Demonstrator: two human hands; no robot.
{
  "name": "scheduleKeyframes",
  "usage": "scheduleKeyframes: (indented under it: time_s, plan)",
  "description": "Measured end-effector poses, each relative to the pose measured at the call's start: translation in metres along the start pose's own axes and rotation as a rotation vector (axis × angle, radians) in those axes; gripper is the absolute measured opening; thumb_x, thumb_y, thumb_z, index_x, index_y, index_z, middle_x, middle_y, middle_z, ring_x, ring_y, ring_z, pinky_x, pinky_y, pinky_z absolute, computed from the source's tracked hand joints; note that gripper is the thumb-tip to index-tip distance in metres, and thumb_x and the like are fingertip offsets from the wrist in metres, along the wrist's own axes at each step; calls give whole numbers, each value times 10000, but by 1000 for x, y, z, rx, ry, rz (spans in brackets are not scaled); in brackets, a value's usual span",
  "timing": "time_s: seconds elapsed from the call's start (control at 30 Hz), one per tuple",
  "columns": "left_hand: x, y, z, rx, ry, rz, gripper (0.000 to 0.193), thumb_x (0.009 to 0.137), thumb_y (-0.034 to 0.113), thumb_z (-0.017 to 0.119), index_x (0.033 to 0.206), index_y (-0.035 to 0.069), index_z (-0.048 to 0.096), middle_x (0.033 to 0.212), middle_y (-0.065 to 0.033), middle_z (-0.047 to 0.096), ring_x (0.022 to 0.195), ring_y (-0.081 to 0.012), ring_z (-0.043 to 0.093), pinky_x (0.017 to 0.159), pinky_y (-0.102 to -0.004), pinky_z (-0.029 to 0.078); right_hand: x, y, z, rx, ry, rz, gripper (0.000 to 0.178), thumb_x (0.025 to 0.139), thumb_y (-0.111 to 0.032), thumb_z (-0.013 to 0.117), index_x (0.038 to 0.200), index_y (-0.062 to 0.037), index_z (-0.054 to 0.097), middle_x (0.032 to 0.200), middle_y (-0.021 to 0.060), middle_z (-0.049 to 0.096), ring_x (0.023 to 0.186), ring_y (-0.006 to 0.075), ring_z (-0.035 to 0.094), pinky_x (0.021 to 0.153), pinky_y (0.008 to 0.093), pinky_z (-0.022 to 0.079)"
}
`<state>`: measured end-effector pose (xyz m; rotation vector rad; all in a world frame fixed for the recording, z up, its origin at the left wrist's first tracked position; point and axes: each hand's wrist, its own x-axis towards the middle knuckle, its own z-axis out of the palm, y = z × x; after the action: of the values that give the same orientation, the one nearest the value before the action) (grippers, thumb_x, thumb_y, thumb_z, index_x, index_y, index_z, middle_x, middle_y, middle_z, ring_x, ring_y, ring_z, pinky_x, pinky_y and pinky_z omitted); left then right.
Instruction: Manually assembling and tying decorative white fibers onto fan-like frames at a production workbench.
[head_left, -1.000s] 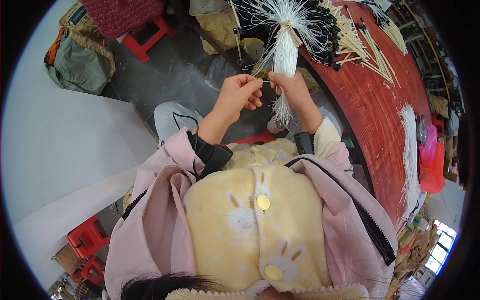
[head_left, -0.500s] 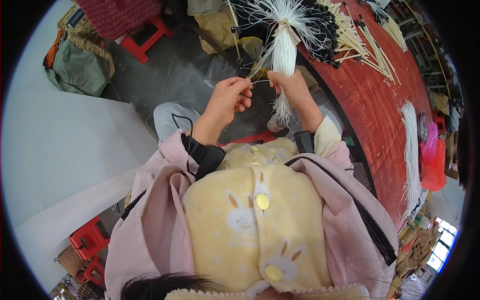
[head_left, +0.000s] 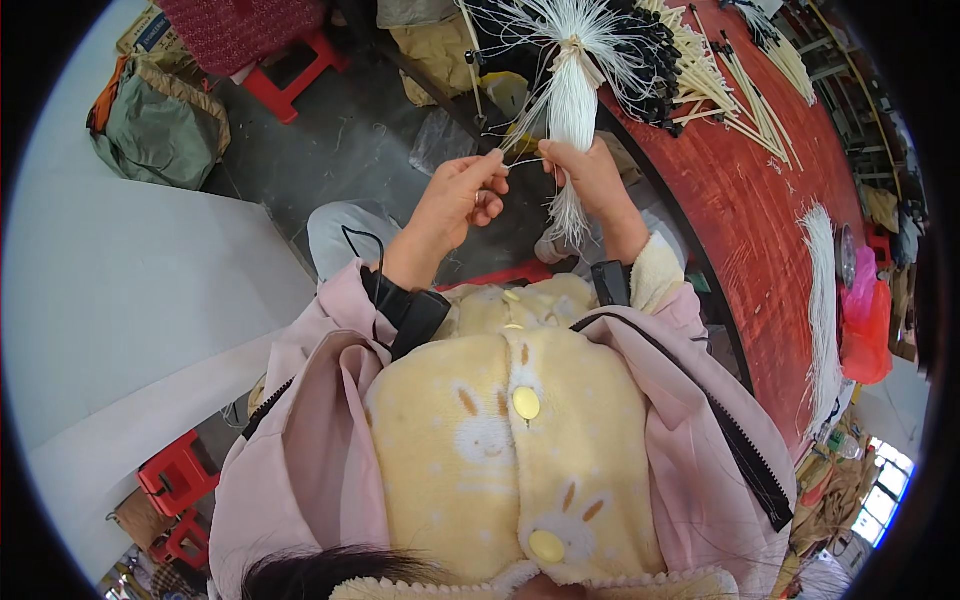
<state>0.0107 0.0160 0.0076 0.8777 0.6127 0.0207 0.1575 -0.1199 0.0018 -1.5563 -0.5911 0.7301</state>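
A thick bundle of white strings point(head_left: 573, 105) hangs over the table's near left edge, tied near its top, where loose strands fan out. My left hand point(head_left: 466, 196) pinches the thin end of a white string between thumb and fingertips, left of the bundle. That strand stretches across a short gap to my right hand point(head_left: 592, 183), whose thumb and fingers are closed on white string beside the bundle's lower part. The bundle's frayed tail dangles below, just left of my right wrist. How the strands run inside my right fingers is hidden.
On the red table point(head_left: 720, 220) lie pale sticks with black ends point(head_left: 745, 95) and a second hank of white string point(head_left: 822, 320). A pink-red plastic bag point(head_left: 868, 330) sits at the right. A red stool point(head_left: 290, 80) and a green sack point(head_left: 165, 135) stand on the floor at left.
Both hands have hardly moved; they keep their pinch on the string. The bundle has shifted very slightly to the right.
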Motion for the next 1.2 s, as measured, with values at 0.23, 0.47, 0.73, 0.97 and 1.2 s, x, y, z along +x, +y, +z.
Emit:
scheduleKeyframes:
  time_s: [0.23,0.47,0.73,0.97,1.2]
  plan:
    - [8,-11,-11,-136,-118,-71,133,872,199,601,832,79,557,730,0,531,543,-60,457,409,-166,285,-2,-3,1,42,-6,-1,157,793,-167,613,700,-45,581,610,7,563,493,66,484,467,225,377]
    - [10,-17,-11,-257,-115,-148,96,839,146,610,792,75,565,698,-4,540,533,-67,469,417,-173,309,-1,-1,-1,49,-10,4,164,800,-182,631,706,-56,585,616,4,562,502,63,487,474,215,369]
    - [12,-28,-8,511,50,423,64,830,121,598,815,60,586,682,-14,570,529,-77,511,444,-184,364,-1,-2,-1,107,-17,21,147,795,-161,624,707,-49,588,613,7,565,500,67,493,467,215,374]
    - [8,-19,-6,226,-144,124,124,865,177,582,883,54,595,724,-23,592,543,-88,537,462,-191,394,-3,-2,-2,185,7,73,139,791,-150,627,703,-46,597,607,11,570,495,72,501,464,216,382]
    - [-3,0,3,-57,-130,-103,154,899,219,559,907,65,575,798,-33,591,583,-82,539,436,-182,359,-3,-3,-2,171,8,72,139,783,-154,644,708,-45,602,609,9,572,499,73,507,461,217,382]
